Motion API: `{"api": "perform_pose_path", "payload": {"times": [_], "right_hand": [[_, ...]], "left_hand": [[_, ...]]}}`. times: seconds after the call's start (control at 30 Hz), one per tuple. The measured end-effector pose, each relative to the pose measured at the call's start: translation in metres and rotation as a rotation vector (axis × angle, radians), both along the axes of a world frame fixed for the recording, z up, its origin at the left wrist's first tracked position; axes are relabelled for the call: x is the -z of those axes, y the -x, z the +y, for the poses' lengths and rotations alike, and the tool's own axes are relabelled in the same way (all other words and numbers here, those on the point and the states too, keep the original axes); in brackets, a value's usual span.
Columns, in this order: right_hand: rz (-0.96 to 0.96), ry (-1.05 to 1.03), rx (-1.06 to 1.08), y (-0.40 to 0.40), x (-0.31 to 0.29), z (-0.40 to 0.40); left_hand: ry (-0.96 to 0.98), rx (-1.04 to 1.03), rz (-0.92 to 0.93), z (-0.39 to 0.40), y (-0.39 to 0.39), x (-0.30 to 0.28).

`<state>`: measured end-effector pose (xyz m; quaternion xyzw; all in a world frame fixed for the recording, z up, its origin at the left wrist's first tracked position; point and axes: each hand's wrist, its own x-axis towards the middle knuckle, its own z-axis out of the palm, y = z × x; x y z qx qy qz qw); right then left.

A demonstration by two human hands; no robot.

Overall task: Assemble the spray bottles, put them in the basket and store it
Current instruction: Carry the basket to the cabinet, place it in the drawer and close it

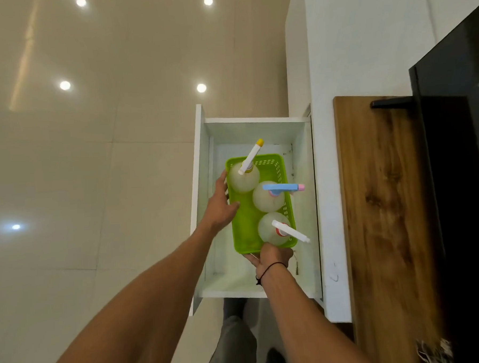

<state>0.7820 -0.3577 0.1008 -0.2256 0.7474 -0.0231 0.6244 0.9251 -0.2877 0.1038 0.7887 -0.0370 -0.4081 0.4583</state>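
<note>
At the far left we see only glossy pale floor tiles [93, 161] with bright ceiling lights mirrored in them. Moving right, our left hand [220, 207] reaches forward with the fingers spread, the palm laid flat against the left long wall of the green basket [243, 228] and the thumb hooked over its rim; it presses rather than closes around anything. The basket sits inside an open white drawer [206, 210], lying lengthwise, nearer the drawer's right wall than its left; whether it rests on the drawer floor or is held just above it we cannot tell. Three translucent spray bottles stand upright in the basket with their heads fitted. The bottle with the white head and yellow nozzle [245, 178] is at the far end, its head pointing away and up-right past the basket's rim. Just beside it, the bottle with the blue head and pink nozzle [268, 198] stands in the middle, its head pointing right. The bottle with the red collar and white head [274, 229] is at the near end, its head angled down-right over the rim. Our right hand [273, 258] is wrapped around the basket's near end, fingers curled under it, a dark cord around the wrist. Further right lie a wooden countertop [381, 201] and a black glossy panel [459, 169].
</note>
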Motion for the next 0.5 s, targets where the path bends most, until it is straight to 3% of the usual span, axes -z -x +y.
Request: {"api": "perform_pose_path", "payload": {"times": [0.13,0.5], "right_hand": [[0.016,0.005,0.063,-0.021,0.020,0.000],[0.018,-0.004,0.122,-0.049,0.092,-0.007]], "left_hand": [[-0.117,0.019,0.015,-0.001,0.013,0.033],[-0.181,0.116,0.047,-0.010,-0.015,0.093]]}}
